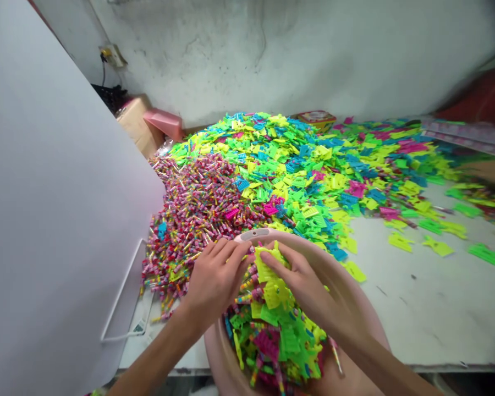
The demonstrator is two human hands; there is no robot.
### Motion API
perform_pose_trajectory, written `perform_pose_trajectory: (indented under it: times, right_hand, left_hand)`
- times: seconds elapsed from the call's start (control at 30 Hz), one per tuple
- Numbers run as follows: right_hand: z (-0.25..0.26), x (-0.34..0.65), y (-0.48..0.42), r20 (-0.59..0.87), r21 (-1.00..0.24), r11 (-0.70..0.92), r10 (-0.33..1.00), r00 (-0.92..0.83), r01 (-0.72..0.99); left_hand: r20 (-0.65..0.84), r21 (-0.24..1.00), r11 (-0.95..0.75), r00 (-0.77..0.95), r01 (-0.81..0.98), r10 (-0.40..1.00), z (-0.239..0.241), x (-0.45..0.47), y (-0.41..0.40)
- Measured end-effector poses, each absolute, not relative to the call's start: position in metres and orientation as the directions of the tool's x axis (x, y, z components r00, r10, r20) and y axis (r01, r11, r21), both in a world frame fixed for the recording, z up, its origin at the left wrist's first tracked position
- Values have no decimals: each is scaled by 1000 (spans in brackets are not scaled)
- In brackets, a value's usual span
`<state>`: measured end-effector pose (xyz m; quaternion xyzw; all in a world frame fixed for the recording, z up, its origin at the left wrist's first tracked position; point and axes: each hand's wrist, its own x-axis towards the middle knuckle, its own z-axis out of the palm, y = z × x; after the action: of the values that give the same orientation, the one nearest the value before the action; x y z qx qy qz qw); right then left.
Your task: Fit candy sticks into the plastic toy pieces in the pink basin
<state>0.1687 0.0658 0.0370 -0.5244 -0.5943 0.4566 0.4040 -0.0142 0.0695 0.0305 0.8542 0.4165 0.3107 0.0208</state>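
A pink plastic basin (355, 308) sits at the table's near edge, filled with bright green, yellow and magenta plastic pieces (278, 335) and striped candy-like sticks. My right hand (301, 289) is over the basin, closed on a bunch of yellow plastic pieces (273, 280). My left hand (214, 280) is beside it at the basin's rim, its fingertips close to the same bunch. Whether it grips them is hidden. A large heap of similar flat pieces (297, 170) and a heap of striped sticks (193, 220) lie beyond the basin.
A white board (66, 192) stands upright along the left. Loose pieces are scattered over the white table (429, 302). A blurred arm of another person (489, 173) enters at the right. Cardboard and pink boxes (136, 124) stand at the back against a stained wall (272, 55).
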Motion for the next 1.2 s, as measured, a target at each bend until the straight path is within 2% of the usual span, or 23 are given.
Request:
perform_pose_trajectory:
  times: [0.07,0.13,0.3,0.43,0.57,0.67,0.77,0.87,0.93,1.07,1.2]
  right_hand:
    - [38,168,66,-8,-972,18,994,-109,235]
    - [40,168,63,-32,-973,-11,996,-88,233]
    - [36,168,52,-110,-975,-101,993,-40,197]
    - [29,164,51,-128,-979,-123,992,-23,161]
    - [31,172,58,-86,-971,-83,996,-3,222]
    - [33,196,71,-16,-943,31,990,-141,330]
    - [29,226,94,56,-914,166,955,-290,370]
    - [20,237,127,129,-804,262,953,-274,534]
    - [10,228,155,190,-681,352,932,-309,642]
    - [-18,183,215,237,-525,508,858,-456,682]
    - [-43,145,262,253,-410,617,784,-567,672]
  left_hand:
    - [526,136,-599,455,789,719,30,-7,65]
    - [550,71,-558,434,827,713,29,-2,62]
    - [604,29,-616,477,787,639,19,-5,59]
    - [676,55,-638,442,768,590,11,-2,55]
    - [671,151,-641,399,752,625,11,5,52]
    - [542,381,-687,452,619,708,8,-5,64]
    - [412,542,-519,330,661,849,-7,-29,95]
    - [356,529,-357,181,770,917,-36,-52,138]
    - [315,492,-338,198,803,928,-59,-58,162]
    - [234,430,-376,301,821,925,-94,-51,185]
    - [213,413,-368,304,833,929,-107,-48,185]
